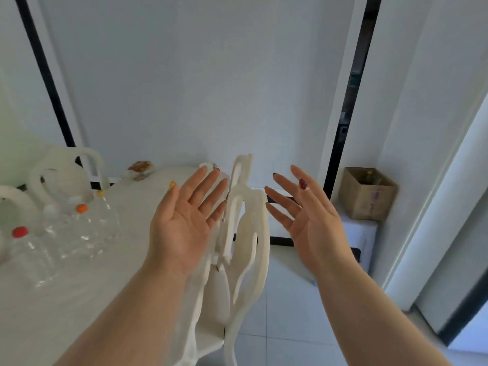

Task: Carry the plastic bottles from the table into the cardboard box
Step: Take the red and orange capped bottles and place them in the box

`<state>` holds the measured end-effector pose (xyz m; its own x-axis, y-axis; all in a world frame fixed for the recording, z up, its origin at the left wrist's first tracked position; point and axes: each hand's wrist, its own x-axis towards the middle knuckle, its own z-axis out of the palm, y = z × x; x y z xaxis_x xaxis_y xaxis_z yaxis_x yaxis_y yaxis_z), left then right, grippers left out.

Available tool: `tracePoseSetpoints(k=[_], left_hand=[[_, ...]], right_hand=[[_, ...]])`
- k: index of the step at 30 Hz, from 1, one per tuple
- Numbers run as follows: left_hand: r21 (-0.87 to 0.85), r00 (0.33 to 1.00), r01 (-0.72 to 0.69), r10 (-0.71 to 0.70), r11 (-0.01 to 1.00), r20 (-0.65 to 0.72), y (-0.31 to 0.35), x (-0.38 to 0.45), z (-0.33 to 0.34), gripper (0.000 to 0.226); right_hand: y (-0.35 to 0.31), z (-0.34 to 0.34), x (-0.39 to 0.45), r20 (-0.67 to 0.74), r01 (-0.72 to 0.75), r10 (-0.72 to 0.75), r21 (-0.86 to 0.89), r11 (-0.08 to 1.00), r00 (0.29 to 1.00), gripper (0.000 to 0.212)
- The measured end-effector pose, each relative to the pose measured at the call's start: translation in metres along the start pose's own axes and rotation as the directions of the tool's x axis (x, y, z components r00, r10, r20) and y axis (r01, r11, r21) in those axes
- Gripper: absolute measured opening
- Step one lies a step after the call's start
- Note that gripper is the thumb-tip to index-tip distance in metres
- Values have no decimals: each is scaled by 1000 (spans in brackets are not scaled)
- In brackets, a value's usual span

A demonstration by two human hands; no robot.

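The person is standing at the corner of the white table (126,260) and is holding both hands up with palms facing each other. The left hand (184,220) is spread wide, fingers straight, and it is holding nothing. The right hand (303,215) is also wide open and empty.

The clear plastic bottles (79,228) are lying and standing together on the table, at about nine o'clock from the left hand and well apart from it. I am counting caps in red, orange, yellow and white, so at least four bottles are waiting there, though the exact number is hard to tell through the clear plastic. The cardboard box (367,194) is sitting at about three o'clock from the right hand, on a low white stand (361,233) near the wall. Inside it something like one bottle is showing, but it is too small to be sure. So I am judging that the task is near its beginning, and most of the carrying is left.

A white chair (245,247) is standing directly between the hands, at the table edge, and its back is lying on the way from the bottles to the box. More white chairs (68,170) are standing at ten o'clock behind the bottles. A small packet (138,169) is lying at the far end of the table.
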<state>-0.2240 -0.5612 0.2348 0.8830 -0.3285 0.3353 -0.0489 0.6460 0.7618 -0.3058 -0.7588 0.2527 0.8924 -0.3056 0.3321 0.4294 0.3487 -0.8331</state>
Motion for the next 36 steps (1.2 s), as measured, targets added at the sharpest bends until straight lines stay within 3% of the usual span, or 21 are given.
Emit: tracePoseSetpoints(k=[8, 19, 25, 28, 36], left_hand=[[109, 997, -36, 44, 993, -70, 111, -64, -150, 59], [212, 983, -47, 83, 976, -163, 235, -98, -348, 56], [192, 972, -39, 81, 981, -219, 248, -72, -430, 53], [219, 965, -25, 80, 975, -250, 242, -46, -468, 51], [417, 920, 28, 139, 909, -367, 208, 4, -545, 41]], right_hand=[[98, 155, -46, 10, -46, 45, 86, 995, 999, 35], [231, 330, -57, 29, -141, 139, 88, 986, 990, 53], [297, 374, -13, 49, -202, 200, 41, 978, 978, 52], [333, 383, 23, 36, -238, 238, 6, 971, 971, 35], [408, 396, 103, -21, -297, 299, -181, 937, 954, 29]])
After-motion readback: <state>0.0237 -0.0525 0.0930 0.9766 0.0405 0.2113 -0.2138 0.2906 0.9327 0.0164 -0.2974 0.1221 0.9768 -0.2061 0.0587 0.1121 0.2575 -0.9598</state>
